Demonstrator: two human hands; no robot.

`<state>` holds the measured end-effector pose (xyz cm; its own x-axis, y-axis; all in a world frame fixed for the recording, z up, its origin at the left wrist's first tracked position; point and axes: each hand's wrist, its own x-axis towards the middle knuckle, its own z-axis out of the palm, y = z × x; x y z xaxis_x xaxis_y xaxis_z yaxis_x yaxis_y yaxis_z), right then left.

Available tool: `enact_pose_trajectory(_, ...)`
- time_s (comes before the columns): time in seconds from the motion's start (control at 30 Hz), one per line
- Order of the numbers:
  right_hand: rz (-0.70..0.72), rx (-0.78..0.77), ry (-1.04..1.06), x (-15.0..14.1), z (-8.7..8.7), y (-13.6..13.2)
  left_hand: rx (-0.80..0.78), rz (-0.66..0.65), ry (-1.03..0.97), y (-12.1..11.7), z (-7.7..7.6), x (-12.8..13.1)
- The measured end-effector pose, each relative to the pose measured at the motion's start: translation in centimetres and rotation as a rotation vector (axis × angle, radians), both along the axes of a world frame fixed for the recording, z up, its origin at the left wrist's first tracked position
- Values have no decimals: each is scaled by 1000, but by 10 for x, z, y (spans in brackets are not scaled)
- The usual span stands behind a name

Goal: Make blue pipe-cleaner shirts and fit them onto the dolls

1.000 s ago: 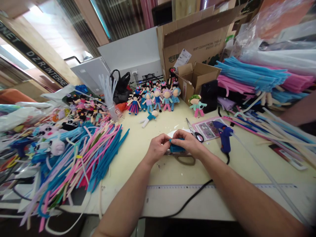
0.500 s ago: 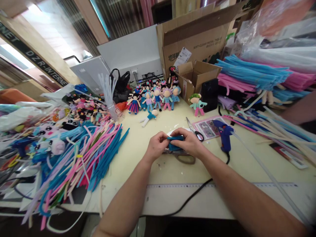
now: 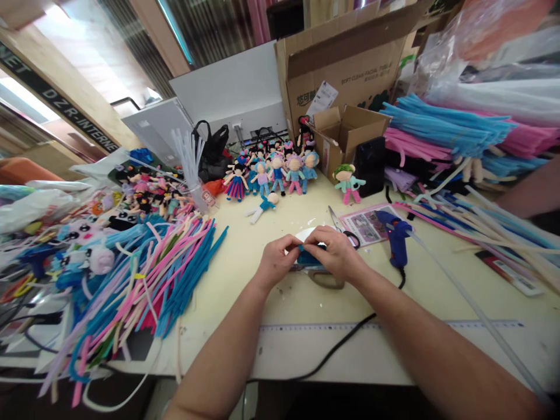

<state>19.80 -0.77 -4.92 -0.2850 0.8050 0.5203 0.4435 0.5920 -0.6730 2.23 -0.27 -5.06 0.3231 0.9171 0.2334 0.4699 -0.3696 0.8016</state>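
Observation:
Between my two hands are short pieces of teal-blue pipe cleaner (image 3: 310,259), partly covered by the fingers. My left hand (image 3: 275,258) pinches them at the left with thumb and forefinger. From the right, my right hand (image 3: 336,252) grips the same pieces, its fingertips close to the left ones. Just beneath the hands lie scissors with a grey-brown handle loop (image 3: 327,280); the rest of them is mostly hidden. Beyond the right hand rests a second pair of scissors with black handles (image 3: 352,238). A small unfinished-looking doll (image 3: 265,207) in blue and white lies ahead.
A blue glue gun (image 3: 396,240) stands to the right, its black cable (image 3: 339,349) crossing the ruler (image 3: 301,328). Loose pipe cleaners (image 3: 188,280) spread at left, more bundles (image 3: 446,125) at right. Several dolls (image 3: 277,169) stand by a cardboard box (image 3: 350,131). A printed card (image 3: 367,226) lies near the scissors.
My fingers have shifted on the blue pipe cleaner pieces, with the right fingertips now pinching closer to the left hand. The view has moved very slightly; the rest lies as before.

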Motion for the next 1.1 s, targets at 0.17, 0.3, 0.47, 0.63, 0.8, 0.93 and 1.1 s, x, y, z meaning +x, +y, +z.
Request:
enact_pose_trajectory(0.17,-49,63,-69,-2,0,-1,124,-18,56,-2,0,1)
enact_pose_trajectory(0.3,-76,-18,28,-2,-1,1,121,-12,36,-3,3,1)
enact_pose_trajectory(0.47,7,43,-6,1,4,-1,125,39,30,-1,3,-1)
enact_pose_trajectory(0.63,-34,203,-156,1,5,-5,79,75,19,2,0,-3)
enact_pose_trajectory(0.8,-109,301,-297,-2,3,-7,68,88,30,1,-2,-2)
enact_pose_trajectory(0.93,-131,306,-395,-4,6,-9,71,83,55,0,-1,-2)
enact_pose_trajectory(1.1,-102,245,-389,-5,8,-8,128,41,101,1,3,-2)
